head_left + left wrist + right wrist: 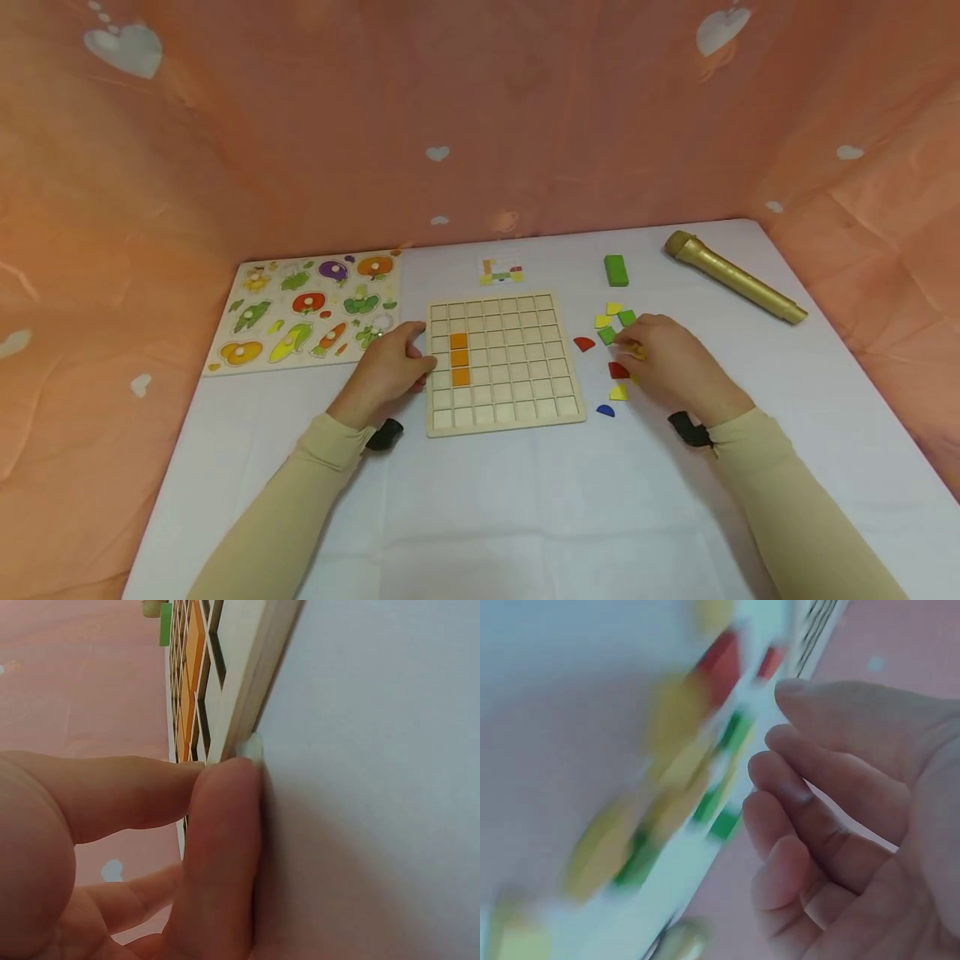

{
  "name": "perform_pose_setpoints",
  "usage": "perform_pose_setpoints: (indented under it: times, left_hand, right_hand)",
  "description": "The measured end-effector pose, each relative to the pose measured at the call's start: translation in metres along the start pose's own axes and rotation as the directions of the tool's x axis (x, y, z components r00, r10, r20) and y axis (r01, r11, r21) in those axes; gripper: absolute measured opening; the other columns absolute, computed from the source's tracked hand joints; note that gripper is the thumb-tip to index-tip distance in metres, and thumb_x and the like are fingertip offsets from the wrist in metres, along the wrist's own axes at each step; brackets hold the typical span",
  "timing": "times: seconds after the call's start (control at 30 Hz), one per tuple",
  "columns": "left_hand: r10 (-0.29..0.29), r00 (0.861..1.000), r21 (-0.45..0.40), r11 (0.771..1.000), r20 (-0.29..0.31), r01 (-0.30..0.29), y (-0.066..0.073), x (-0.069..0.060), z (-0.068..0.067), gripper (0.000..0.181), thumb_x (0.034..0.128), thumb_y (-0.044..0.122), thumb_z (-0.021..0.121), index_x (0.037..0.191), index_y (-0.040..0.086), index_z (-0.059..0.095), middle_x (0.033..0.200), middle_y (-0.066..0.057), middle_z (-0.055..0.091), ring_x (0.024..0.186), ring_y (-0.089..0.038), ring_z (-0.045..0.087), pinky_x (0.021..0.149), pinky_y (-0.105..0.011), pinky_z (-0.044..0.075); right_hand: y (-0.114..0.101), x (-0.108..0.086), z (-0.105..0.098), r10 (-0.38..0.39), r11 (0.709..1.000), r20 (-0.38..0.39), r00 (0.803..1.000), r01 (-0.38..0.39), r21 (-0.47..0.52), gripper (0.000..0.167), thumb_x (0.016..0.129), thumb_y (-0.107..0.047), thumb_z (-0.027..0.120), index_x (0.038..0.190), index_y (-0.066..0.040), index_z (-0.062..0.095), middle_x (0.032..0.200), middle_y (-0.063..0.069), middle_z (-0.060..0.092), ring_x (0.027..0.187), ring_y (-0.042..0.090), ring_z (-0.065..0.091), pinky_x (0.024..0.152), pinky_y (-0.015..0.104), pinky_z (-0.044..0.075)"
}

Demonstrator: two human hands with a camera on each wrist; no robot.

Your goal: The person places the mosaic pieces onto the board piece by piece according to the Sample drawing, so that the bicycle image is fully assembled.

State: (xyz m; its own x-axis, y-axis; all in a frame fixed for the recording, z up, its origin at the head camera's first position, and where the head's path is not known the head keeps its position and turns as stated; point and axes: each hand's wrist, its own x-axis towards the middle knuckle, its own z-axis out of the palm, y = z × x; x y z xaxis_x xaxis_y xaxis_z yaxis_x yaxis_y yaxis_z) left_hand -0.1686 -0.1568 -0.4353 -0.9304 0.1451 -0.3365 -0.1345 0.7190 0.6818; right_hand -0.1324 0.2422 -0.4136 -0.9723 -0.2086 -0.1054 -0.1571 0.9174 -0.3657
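Note:
A wooden grid board lies mid-table with three orange squares in one column near its left side. My left hand grips the board's left edge, and in the left wrist view its fingers meet the rim. Over the loose pieces right of the board is my right hand. The right wrist view shows that hand with loosely bent fingers and nothing between them. Around it lie green pieces, red pieces, yellow pieces and a blue one, some partly hidden.
A vegetable puzzle board lies at the back left. Behind the grid board is a small pattern card. A green block and a gold microphone lie at the back right, before a pink cloth backdrop.

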Motion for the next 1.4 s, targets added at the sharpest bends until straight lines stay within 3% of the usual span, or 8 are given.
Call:
perform_pose_setpoints:
  times: [0.13, 0.33, 0.67, 1.13, 1.4]
  left_hand:
    - [-0.01, 1.0, -0.019, 1.0, -0.006, 0.01, -0.001, -0.002, 0.0, 0.068, 0.1017, 0.019, 0.072, 0.163, 0.009, 0.044, 0.099, -0.01, 0.065, 0.069, -0.019, 0.07, 0.073, -0.03, 0.053]
    - [-0.034, 0.999, -0.066, 0.997, 0.009, 0.035, -0.003, -0.007, 0.003, 0.068, 0.102, 0.018, 0.073, 0.163, 0.009, 0.044, 0.101, -0.011, 0.064, 0.07, -0.019, 0.069, 0.068, -0.029, 0.058]
    - [-0.017, 1.0, -0.094, 0.995, -0.002, 0.017, -0.004, -0.008, 0.003, 0.068, 0.1019, 0.016, 0.072, 0.163, 0.008, 0.044, 0.1, -0.012, 0.063, 0.069, -0.019, 0.069, 0.067, -0.029, 0.06]
    - [-0.009, 1.0, -0.07, 0.998, -0.003, 0.009, -0.002, -0.005, 0.003, 0.068, 0.1019, 0.018, 0.073, 0.163, 0.009, 0.045, 0.1, -0.011, 0.065, 0.068, -0.019, 0.07, 0.066, -0.029, 0.059]
    - [0.001, 1.0, -0.043, 0.999, -0.007, -0.001, 0.0, -0.001, 0.002, 0.068, 0.1022, 0.017, 0.073, 0.163, 0.008, 0.044, 0.102, -0.012, 0.066, 0.068, -0.018, 0.07, 0.065, -0.029, 0.059]
  right_hand:
    - [0.023, -0.007, -0.007, 0.048, 0.999, -0.006, 0.999, -0.048, -0.015, 0.03, 0.1, -0.015, 0.075, 0.125, 0.0, 0.076, 0.118, 0.017, 0.074, 0.115, 0.037, 0.065, 0.104, 0.061, 0.055]
    - [0.038, -0.007, -0.007, -0.001, 0.999, 0.008, 1.0, 0.001, -0.043, 0.031, 0.098, -0.012, 0.077, 0.125, 0.004, 0.075, 0.118, 0.02, 0.074, 0.113, 0.038, 0.067, 0.101, 0.06, 0.056]
    - [0.037, 0.001, -0.009, 0.021, 1.0, 0.044, 0.999, -0.02, -0.023, 0.034, 0.098, -0.008, 0.075, 0.129, 0.004, 0.074, 0.125, 0.023, 0.073, 0.117, 0.041, 0.067, 0.104, 0.062, 0.055]
    - [0.037, 0.008, -0.008, 0.009, 1.0, 0.022, 1.0, -0.008, -0.02, 0.03, 0.097, -0.01, 0.077, 0.124, 0.004, 0.076, 0.118, 0.02, 0.075, 0.109, 0.037, 0.068, 0.1, 0.06, 0.056]
    - [0.026, 0.01, -0.014, 0.06, 0.996, 0.044, 0.997, -0.063, 0.061, 0.034, 0.1, -0.013, 0.075, 0.13, 0.002, 0.074, 0.127, 0.024, 0.071, 0.114, 0.04, 0.063, 0.104, 0.063, 0.054]
